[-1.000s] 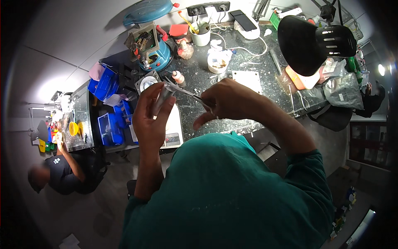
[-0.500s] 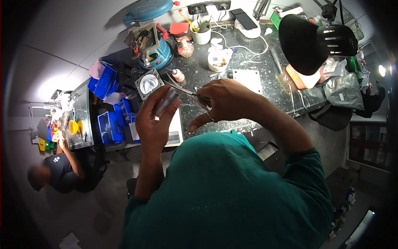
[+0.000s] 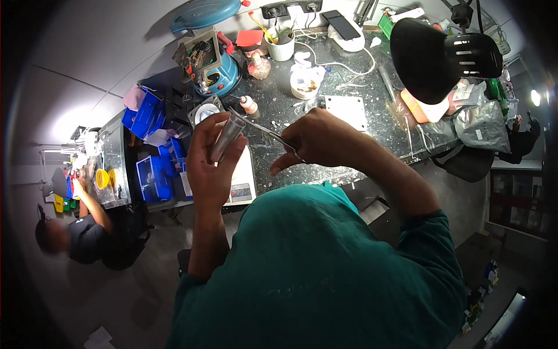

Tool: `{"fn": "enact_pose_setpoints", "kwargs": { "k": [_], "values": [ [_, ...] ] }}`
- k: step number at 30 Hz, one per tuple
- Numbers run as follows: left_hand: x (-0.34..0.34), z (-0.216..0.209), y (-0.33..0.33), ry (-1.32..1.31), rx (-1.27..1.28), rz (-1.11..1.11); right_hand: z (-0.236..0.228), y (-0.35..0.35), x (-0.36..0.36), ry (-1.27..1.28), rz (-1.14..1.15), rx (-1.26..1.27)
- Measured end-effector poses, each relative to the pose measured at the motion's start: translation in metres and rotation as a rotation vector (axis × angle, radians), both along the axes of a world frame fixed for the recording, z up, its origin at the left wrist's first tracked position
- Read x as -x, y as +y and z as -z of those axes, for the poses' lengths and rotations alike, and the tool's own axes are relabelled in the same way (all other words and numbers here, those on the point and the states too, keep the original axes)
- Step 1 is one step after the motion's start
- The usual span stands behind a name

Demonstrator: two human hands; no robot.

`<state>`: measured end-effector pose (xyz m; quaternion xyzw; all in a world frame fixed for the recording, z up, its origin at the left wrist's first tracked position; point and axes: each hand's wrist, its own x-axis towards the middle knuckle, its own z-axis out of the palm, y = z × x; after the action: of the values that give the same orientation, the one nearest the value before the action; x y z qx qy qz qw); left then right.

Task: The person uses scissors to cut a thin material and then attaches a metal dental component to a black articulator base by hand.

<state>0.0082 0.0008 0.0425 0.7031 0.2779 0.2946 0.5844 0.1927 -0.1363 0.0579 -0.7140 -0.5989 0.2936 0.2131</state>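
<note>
My left hand (image 3: 204,168) is closed around a clear, hollow tube (image 3: 228,139), holding it upright with a slight tilt above the bench. In my right hand (image 3: 319,139) is a slim metal tool with ring handles, which looks like scissors (image 3: 263,128). My fingers are at its handles, and its long tips reach left to the tube's upper rim. Whether the tips touch the rim I cannot make out. Below my left hand lies a flat white device (image 3: 244,177) with buttons. A round white dish (image 3: 207,112) and a small pink bottle (image 3: 249,105) stand just beyond.
Across the dark speckled bench (image 3: 273,104) are a white tub (image 3: 304,86), a white plate with corner holes (image 3: 346,112) and a blue machine (image 3: 220,78). A black lamp head (image 3: 421,61) overhangs the right side. Blue bins (image 3: 154,177) sit at left; another person (image 3: 87,238) works beyond.
Both hands have shifted slightly; the left has moved a little left with the tube, whose open top now shows more. The tool's tips remain by the rim.
</note>
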Motion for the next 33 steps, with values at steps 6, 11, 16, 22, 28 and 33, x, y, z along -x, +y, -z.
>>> {"fn": "enact_pose_setpoints", "kwargs": {
  "k": [6,11,16,22,28,33],
  "values": [
    [-0.001,0.004,-0.001,-0.042,-0.028,0.017,0.005,-0.004,0.006,0.153,-0.013,0.105],
    [-0.001,0.006,-0.002,-0.038,-0.091,0.038,0.001,0.0,0.007,0.074,-0.001,0.102],
    [0.003,0.005,-0.002,-0.017,-0.095,0.08,0.002,0.003,0.009,-0.027,0.012,0.053],
    [0.005,0.005,0.0,0.031,0.087,-0.002,0.009,0.002,0.007,-0.057,0.023,0.046],
    [0.008,0.011,0.013,0.016,0.081,0.092,0.007,-0.002,0.004,-0.002,0.012,0.041],
    [-0.001,0.003,0.001,-0.036,-0.017,0.03,0.012,0.002,0.008,-0.041,-0.001,0.081]
  ]
}}
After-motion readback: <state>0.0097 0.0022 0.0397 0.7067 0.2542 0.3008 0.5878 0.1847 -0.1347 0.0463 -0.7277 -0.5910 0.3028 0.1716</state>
